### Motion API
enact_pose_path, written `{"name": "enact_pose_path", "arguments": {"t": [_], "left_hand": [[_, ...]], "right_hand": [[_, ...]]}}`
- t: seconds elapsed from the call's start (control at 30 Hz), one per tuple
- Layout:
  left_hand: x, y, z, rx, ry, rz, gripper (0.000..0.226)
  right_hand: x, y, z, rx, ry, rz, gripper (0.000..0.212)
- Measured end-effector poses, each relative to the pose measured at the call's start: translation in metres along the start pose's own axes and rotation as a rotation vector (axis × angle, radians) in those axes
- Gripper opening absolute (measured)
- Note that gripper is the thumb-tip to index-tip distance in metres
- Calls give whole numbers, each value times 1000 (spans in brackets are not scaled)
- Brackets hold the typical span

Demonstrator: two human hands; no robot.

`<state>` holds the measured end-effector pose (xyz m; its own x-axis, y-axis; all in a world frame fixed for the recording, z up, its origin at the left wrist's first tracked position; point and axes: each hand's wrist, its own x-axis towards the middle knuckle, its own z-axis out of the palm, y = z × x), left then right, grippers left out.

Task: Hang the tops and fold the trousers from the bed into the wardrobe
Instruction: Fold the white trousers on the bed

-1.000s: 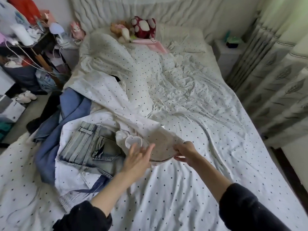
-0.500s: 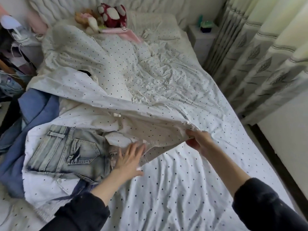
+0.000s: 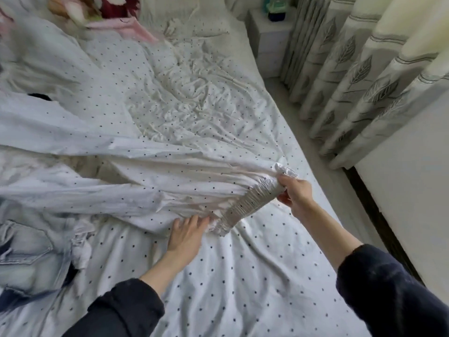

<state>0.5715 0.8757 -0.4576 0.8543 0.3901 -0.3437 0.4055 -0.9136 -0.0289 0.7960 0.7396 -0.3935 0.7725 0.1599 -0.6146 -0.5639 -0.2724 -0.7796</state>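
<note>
Right hand (image 3: 297,195) has its grip pinched on the gathered elastic edge (image 3: 245,206) of a white dotted garment (image 3: 170,181), pulling it out toward 3 o'clock; left hand (image 3: 185,235) is flat and spread, fingers apart, pressing the cloth down just beside that edge, gripping nothing; the garment lies stretched across the bed (image 3: 243,276) from about 9 o'clock to the right hand, and it's dotted just like the sheet, so honestly the big risk is grabbing bedding along with it; the jeans (image 3: 31,259) sit at 8 o'clock, blurry, partly under the white fabric; tug harder and they might get dragged or slide off the edge; can't tell yet if this thing is a top or trousers, so it could end up sorted wrong.
</note>
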Motion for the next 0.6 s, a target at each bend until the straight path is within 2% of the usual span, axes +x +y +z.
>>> {"name": "enact_pose_path", "arguments": {"t": [0.07, 0.17, 0.27, 0.3, 0.43, 0.53, 0.6], "left_hand": [[19, 24, -2, 10, -19, -4, 56], [40, 52, -8, -21, -95, 40, 40], [55, 88, -6, -282, -185, 108, 26], [60, 101, -9, -338, -210, 141, 24], [84, 160, -36, -528, -137, 261, 21], [102, 194, -41, -627, -143, 294, 21], [109, 201, -29, -592, -227, 319, 33]], "right_hand": [[29, 5, -24, 2, 52, 17, 9], [64, 12, -59, -9, 121, 60, 12], [94, 12, -91, -7, 183, 81, 20], [101, 9, -98, -3, 205, 71, 23], [128, -15, -130, 87, 235, -21, 28], [146, -16, -152, 138, 113, -32, 12], [151, 8, -161, -26, 33, 76, 26]]}}
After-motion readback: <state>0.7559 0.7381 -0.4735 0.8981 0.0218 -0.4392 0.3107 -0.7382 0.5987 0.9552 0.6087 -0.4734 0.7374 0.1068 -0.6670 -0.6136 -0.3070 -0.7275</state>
